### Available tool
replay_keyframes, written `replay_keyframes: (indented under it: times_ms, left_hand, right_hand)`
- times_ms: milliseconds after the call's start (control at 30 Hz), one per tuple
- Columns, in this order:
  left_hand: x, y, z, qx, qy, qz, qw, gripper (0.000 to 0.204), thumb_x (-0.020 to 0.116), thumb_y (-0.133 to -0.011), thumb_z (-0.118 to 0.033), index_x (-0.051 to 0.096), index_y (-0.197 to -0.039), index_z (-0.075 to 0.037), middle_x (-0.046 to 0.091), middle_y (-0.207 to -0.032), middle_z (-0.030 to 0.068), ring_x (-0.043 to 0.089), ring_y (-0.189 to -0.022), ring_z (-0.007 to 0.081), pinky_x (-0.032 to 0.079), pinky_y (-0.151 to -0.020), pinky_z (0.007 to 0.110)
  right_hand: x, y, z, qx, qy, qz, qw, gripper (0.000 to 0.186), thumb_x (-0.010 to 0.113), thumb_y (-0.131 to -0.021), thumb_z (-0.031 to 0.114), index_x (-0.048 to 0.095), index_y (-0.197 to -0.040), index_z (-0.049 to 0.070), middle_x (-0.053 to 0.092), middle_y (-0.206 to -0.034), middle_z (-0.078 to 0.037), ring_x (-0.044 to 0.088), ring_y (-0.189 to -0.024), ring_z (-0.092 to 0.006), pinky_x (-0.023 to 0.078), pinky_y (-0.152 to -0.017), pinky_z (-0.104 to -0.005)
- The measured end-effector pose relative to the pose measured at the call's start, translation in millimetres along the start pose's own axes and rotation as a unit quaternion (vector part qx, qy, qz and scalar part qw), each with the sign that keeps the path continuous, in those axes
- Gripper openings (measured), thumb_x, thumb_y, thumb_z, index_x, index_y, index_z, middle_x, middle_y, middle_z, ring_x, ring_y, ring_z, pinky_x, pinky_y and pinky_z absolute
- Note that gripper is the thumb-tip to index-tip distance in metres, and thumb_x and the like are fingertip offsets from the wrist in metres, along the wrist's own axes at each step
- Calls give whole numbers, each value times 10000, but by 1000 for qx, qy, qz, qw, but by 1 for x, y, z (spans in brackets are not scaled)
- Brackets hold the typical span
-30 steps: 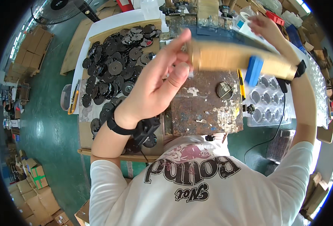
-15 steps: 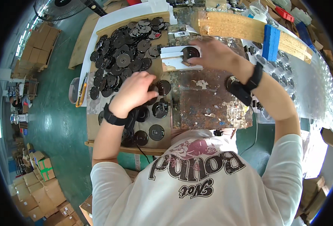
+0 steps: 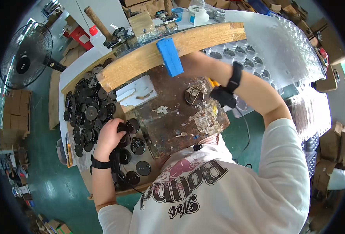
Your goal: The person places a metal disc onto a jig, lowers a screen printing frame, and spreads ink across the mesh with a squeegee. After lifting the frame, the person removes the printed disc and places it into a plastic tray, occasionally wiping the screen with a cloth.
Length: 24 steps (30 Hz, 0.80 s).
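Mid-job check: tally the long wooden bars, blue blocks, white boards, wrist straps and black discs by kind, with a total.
Long wooden bar: 1
Blue block: 1
White board: 1
Wrist straps: 2
Total: 5, leaving out the black discs, too overlapped to count.

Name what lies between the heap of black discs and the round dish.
In the head view, a white panel bearing small brown pieces lies between them, then some stained brown worktop.
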State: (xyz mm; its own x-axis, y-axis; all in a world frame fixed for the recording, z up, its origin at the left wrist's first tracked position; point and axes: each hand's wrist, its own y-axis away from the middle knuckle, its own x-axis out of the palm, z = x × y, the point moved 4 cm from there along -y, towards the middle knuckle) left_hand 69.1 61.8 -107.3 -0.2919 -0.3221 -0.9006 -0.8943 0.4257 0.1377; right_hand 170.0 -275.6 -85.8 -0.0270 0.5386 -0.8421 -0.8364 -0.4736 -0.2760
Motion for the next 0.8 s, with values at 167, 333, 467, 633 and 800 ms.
replay_keyframes:
  times_ms: [167,333,467,633,800]
  left_hand:
    - [-15,-2,18,-107,212,-37,971,300,674,-804,-78,599,-1090,-27,653,-924,86,609,-789,160,484,-690,306]
    - [-30,-21,-8,-66,370,-59,925,282,605,-906,-136,541,-1162,-37,631,-1028,19,587,-847,71,471,-642,209]
    - [-34,-43,-46,24,363,-102,926,235,621,-896,-117,583,-1107,-21,652,-966,27,597,-827,82,474,-666,214]
    - [-38,-71,-83,157,120,-185,963,167,651,-821,-101,672,-982,-60,677,-965,97,656,-843,222,510,-731,310]
    - [-24,-87,-91,280,-22,-172,944,197,660,-793,-127,688,-981,-77,660,-1060,88,609,-1013,257,494,-861,372]
  right_hand:
    - [-50,48,-110,248,-2,14,969,441,656,-713,376,652,-970,18,681,-854,-166,667,-826,-291,518,-766,-366]
    - [-67,71,-176,373,143,8,917,528,667,-707,371,638,-1125,51,672,-1009,-171,648,-939,-298,503,-831,-363]
    - [-63,76,-199,337,83,-33,937,515,667,-747,376,627,-1145,52,662,-1064,-159,633,-982,-307,496,-853,-377]
    - [-73,76,-195,237,65,-118,962,445,659,-792,350,640,-1114,44,675,-1026,-154,650,-931,-296,505,-828,-371]
    - [-96,78,-152,196,20,-126,972,345,644,-834,290,653,-1065,34,695,-922,-144,674,-853,-248,516,-766,-345]
